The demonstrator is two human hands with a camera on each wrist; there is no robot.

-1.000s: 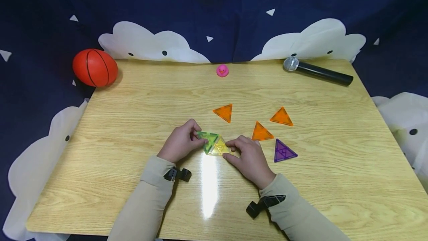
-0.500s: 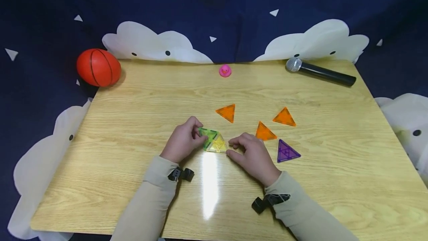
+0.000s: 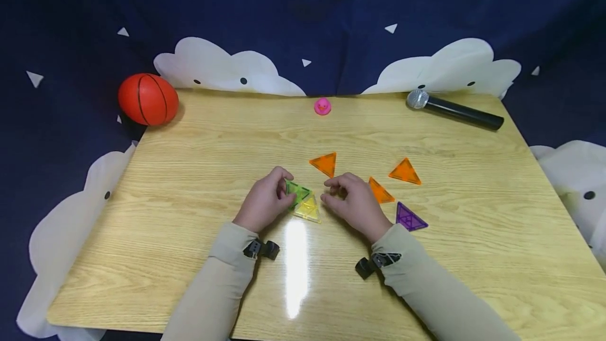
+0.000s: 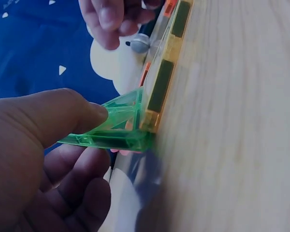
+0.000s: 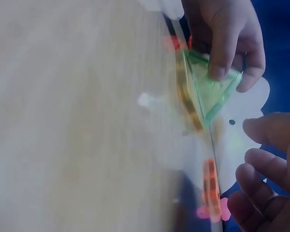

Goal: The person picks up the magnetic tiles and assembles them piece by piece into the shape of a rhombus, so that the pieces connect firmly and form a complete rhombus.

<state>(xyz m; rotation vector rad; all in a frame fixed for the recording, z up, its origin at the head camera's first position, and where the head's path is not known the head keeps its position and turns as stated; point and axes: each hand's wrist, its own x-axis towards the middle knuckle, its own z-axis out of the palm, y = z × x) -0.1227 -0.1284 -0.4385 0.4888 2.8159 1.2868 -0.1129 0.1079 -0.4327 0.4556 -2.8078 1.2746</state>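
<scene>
A green see-through triangular magnetic tile (image 3: 297,191) is pinched between thumb and fingers of my left hand (image 3: 266,201). In the left wrist view, the green tile (image 4: 121,118) tilts up off the table, its lower edge right at the edge of a yellow triangular magnetic tile (image 4: 160,87). That yellow tile (image 3: 309,208) lies low over the tabletop. To the right of it hovers my right hand (image 3: 356,201), fingers loosely bent with nothing between them. In the right wrist view, the fingers of my right hand (image 5: 268,169) are apart from both tiles.
Three orange triangular tiles (image 3: 324,164) and a purple one (image 3: 410,218) lie beyond and right of my hands. Along the table's far side are a red ball (image 3: 149,100), a pink rubber duck (image 3: 323,106) and a black microphone (image 3: 461,112). A cloud-patterned curtain (image 3: 331,20) hangs behind.
My right hand has come off the yellow tile and moved slightly farther up the table. My left hand keeps its pinch on the green tile, which is now tilted against the yellow one.
</scene>
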